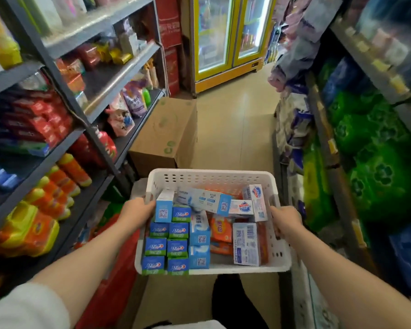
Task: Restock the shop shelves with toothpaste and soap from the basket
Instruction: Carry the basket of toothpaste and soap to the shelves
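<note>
Between two shop shelving runs, a white perforated basket (211,180) is carried in both hands: left hand (135,211) clamped on its left rim, right hand (285,220) clamped on its right rim. Inside lie blue-green toothpaste boxes (166,245) at left and soap cartons (246,243) at right. Left shelves (57,150) hold red toothpaste packs (40,119).

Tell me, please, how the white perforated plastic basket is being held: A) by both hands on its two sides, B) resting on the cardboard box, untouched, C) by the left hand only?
A: the left hand and right hand grip opposite side rims of the white perforated plastic basket.
</note>
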`<state>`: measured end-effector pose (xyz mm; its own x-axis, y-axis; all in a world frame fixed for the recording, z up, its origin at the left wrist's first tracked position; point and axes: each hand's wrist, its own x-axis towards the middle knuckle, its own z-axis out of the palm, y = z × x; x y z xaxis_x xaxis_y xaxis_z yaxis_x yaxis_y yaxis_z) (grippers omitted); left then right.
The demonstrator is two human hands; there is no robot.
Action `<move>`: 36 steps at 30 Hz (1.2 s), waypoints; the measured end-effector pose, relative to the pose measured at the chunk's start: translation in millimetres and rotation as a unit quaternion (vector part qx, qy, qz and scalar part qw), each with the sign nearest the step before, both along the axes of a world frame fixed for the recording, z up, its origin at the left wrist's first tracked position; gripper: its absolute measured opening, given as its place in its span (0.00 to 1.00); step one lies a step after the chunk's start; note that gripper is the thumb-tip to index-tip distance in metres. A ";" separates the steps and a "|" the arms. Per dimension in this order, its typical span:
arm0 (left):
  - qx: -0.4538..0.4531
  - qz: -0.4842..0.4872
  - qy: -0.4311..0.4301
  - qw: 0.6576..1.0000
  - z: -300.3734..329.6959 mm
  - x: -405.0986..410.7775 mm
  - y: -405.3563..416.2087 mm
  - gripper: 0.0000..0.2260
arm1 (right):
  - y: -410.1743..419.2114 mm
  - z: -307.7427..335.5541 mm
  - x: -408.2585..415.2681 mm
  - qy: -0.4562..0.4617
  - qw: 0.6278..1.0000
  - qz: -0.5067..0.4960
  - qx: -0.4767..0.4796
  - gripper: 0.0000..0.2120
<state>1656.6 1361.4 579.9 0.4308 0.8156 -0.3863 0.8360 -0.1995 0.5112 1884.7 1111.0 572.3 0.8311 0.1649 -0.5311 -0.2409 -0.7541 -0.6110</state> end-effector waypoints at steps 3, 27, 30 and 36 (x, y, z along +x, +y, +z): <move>-0.007 0.033 -0.012 0.999 -16.8 73.3 43.0 0.21 | 58.0 -14.1 84.7 0.013 0.999 0.031 -0.003 0.15; -0.109 0.275 -0.151 0.943 -21.8 425.3 444.0 0.09 | 606.3 -45.2 524.6 -0.010 0.970 0.236 -0.058 0.20; -0.108 0.340 -0.203 0.912 -19.2 453.1 477.9 0.13 | 682.8 -49.5 554.4 -0.020 0.951 0.305 -0.053 0.17; -0.138 0.511 -0.219 0.820 -80.5 481.0 517.0 0.09 | 831.3 -90.3 585.9 0.033 0.896 0.438 -0.068 0.13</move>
